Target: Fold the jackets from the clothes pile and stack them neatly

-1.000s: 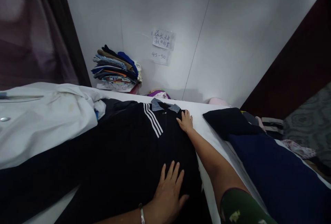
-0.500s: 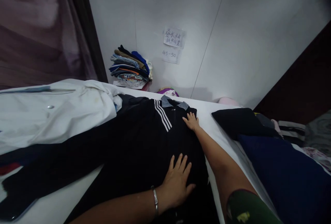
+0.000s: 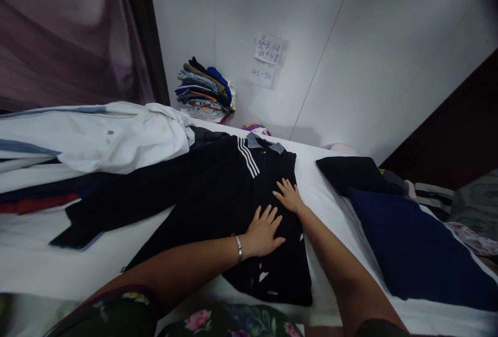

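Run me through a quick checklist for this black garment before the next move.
1. Left hand flat on the black garment: ok.
2. Right hand flat on it, nearer the collar: ok.
3. Striped-side sleeve in view: ok, stretched out sideways.
4. Other sleeve located: cannot tell, black blends into black.
5. Navy garment apart from the black one: ok, white surface shows between.
6. White garment apart: cannot tell, edges meet in view.

Free strip of white surface [image 3: 311,186] running just rt of R hand [image 3: 288,197]; navy cloth [image 3: 408,246] blocking beyond. White garment [image 3: 134,137] blocking fwd-lt of L hand [image 3: 262,234].
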Demonstrator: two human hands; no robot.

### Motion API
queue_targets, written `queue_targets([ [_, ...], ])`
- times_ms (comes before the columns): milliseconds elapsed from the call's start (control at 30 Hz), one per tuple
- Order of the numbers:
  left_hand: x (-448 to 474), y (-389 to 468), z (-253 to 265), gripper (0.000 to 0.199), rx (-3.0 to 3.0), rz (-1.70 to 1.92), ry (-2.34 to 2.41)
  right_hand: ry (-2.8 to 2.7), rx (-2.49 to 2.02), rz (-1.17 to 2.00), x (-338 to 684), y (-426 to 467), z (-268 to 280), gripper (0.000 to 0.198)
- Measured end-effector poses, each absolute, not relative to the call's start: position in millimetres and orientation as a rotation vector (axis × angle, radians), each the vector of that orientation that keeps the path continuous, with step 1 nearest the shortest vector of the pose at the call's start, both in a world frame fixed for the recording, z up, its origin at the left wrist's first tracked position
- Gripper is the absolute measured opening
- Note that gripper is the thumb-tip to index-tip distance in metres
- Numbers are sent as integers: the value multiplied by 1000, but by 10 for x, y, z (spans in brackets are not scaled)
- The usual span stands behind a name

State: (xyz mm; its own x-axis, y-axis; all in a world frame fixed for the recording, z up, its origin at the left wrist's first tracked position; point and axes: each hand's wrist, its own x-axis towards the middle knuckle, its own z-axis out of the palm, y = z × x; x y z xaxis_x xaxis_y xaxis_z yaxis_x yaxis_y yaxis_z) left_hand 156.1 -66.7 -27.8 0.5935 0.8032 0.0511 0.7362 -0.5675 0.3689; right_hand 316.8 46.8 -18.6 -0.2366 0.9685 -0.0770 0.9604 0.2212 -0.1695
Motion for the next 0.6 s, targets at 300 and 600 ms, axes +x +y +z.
queue_targets([
  [300,1208,-901,45,55,2486,290,1211,-2412,-1675,410,3220,-247,-139,62],
  [600,948,-968,66,47,2336,446,1301,-2146,-1425,552,3400,-1196,-37,53],
])
